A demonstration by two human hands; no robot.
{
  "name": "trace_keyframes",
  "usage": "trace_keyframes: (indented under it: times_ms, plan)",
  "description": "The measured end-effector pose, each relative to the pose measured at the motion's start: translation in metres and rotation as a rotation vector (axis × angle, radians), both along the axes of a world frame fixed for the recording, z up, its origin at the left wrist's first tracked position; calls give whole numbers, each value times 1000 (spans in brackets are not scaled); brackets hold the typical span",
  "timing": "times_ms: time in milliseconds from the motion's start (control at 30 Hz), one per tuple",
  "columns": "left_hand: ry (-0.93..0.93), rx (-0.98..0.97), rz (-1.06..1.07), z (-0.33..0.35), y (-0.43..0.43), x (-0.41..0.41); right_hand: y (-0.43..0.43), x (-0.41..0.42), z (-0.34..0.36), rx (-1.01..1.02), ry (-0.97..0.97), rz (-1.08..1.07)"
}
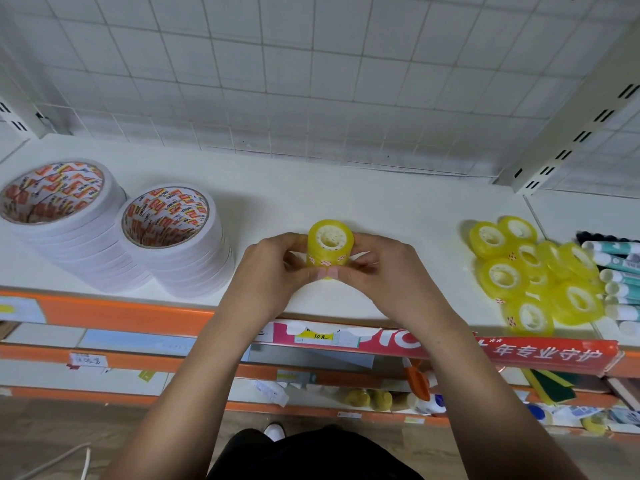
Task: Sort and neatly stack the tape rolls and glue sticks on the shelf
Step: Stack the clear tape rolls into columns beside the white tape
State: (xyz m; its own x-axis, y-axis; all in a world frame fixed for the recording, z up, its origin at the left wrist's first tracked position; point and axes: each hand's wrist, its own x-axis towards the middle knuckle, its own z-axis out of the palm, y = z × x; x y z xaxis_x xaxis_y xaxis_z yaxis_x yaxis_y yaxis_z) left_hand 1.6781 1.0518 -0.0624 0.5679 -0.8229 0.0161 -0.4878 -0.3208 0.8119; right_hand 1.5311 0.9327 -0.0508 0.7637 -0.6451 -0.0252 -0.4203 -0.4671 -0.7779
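A short stack of small yellow tape rolls (329,247) stands upright in the middle of the white shelf (398,216). My left hand (273,268) grips its left side and my right hand (381,268) grips its right side, thumbs meeting at its front base. A loose heap of several yellow tape rolls (533,275) lies to the right. Beyond it, at the right edge, lie several glue sticks (620,271) with white and teal bodies. Two tall stacks of wide white tape rolls (173,240) (59,216) stand at the left.
A white wire grid (311,81) backs the shelf, with a slotted upright post (568,147) at the right. An orange and red price rail (346,336) runs along the shelf's front edge. Lower shelves hold bottles and sponges (550,386).
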Motion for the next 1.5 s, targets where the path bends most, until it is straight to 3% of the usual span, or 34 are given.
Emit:
trace_keyframes:
  times_ms: [333, 500, 633, 733, 833, 1000, 1200, 1500]
  plan:
    - [-28, -40, -17, 13, 1, -2, 2, -1, 6, 83, -104, -14]
    - [-21, 59, 9, 14, 1, -1, -4, -4, 3, 70, -19, -34]
    - [-325, 155, 97, 18, 5, -2, -10, -16, 1, 36, 22, -89]
    - [-629, 16, 167, 35, 5, -15, -15, -30, 3, -97, 40, -125]
    - [-747, -76, 80, 50, -10, -42, -24, -51, 6, -246, 56, -175]
    - [-765, -46, -176, 47, -53, -94, -41, -102, 15, -423, 110, -287]
    - [-639, 22, -402, 38, -102, -142, -60, -171, 17, -416, 97, -434]
    - [-571, 125, -525, 23, -146, -178, -84, -222, 14, -404, 76, -500]
